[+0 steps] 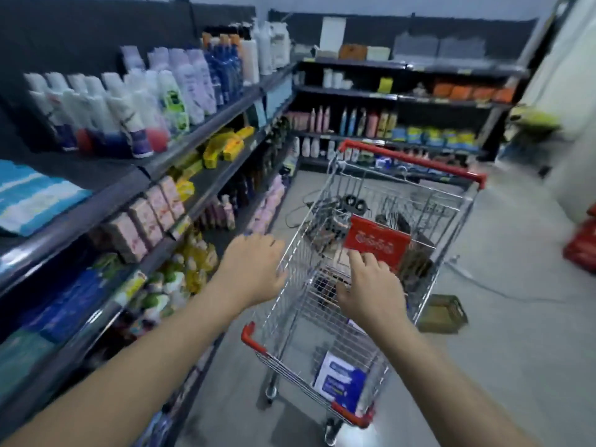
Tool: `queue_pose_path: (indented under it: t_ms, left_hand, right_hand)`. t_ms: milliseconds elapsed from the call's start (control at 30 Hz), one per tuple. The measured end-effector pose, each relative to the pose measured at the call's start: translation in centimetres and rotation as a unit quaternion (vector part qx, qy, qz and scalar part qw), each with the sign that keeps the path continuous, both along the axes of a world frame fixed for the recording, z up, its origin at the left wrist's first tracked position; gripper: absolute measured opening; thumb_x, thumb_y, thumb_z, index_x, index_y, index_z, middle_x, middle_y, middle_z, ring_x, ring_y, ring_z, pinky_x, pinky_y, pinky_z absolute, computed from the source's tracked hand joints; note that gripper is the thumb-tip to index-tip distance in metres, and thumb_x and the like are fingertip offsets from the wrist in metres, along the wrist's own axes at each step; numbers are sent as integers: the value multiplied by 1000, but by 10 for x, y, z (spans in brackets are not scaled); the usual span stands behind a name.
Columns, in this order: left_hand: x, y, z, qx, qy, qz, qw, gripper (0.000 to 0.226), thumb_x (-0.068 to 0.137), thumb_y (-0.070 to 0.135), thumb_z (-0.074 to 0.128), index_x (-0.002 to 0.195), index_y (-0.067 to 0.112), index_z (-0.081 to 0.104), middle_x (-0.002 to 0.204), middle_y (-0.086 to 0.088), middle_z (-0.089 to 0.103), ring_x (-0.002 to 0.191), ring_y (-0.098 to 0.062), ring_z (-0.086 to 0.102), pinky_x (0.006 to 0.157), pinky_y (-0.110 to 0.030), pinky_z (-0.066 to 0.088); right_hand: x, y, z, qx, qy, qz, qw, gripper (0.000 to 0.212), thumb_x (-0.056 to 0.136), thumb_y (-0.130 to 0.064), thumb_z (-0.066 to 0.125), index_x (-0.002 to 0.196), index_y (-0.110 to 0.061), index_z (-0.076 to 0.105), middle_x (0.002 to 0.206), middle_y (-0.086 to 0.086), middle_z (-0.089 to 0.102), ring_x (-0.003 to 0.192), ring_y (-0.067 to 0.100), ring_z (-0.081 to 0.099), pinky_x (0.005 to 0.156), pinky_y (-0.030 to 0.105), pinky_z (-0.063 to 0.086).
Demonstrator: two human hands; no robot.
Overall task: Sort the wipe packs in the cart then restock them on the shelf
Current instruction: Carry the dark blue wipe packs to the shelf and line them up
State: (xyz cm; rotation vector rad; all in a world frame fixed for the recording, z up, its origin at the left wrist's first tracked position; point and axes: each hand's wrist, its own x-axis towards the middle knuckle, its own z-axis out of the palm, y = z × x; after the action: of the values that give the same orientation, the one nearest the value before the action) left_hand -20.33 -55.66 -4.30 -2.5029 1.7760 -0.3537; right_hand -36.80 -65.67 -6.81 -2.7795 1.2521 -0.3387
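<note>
Tight aisle: the cart stands w/ its left wall close along the left shelf unit, only a thin strip of floor between them. To the cart's right the floor is wide, w/ a green crate just beside the cart's right wall and a red bag at the frame's right edge. Back shelving closes the aisle beyond the cart's red handle. Counts: 1 cart, 2 hands, 1 red pack, approx. 2 blue-white wipe packs (blurred, count unsure). Left hand hovers at the cart's left rim, fingers loosely bent, grasping nothing; contact w/ the rim can't be told. Right hand is over the basket, fingers spread, released, fingertips near the red pack's lower edge. The wipe packs lie flat on the basket bottom at the near end, by the red corner bumpers: white wrappers w/ blue label panels, rectangular. The red pack stands tilted mid-basket, white print on its face.
</note>
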Motion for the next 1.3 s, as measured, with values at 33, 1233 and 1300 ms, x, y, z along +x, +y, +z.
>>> queue_pose_path:
  t_ms: [33, 1233, 1300]
  left_hand:
    - [-6, -20, -14, 16, 8, -16, 1000, 47, 88, 48, 46, 125, 19, 46, 121, -3, 57, 112, -25, 53, 88, -34, 40]
    - [-26, -429, -502, 270, 188, -340, 881, 57, 80, 39, 71, 125, 15, 47, 120, -5, 50, 114, -24, 47, 94, -37, 37]
    - [-32, -434, -498, 326, 167, -338, 867, 42, 86, 29, 66, 121, 12, 52, 119, -8, 54, 112, -27, 52, 89, -38, 42]
  right_hand:
    - [-11, -13, -13, 14, 6, -22, 1000, 45, 90, -35, 50, 130, -16, 40, 125, 6, 52, 112, 25, 51, 88, 34, 45]
    - [5, -251, -440, 372, 198, -238, 875, 36, 92, -6, 49, 127, -13, 41, 117, 9, 60, 102, 29, 62, 78, 37, 47]
    - [7, -244, -433, 383, 186, -250, 870, 31, 94, -8, 47, 124, -13, 45, 117, 9, 59, 102, 28, 61, 73, 34, 42]
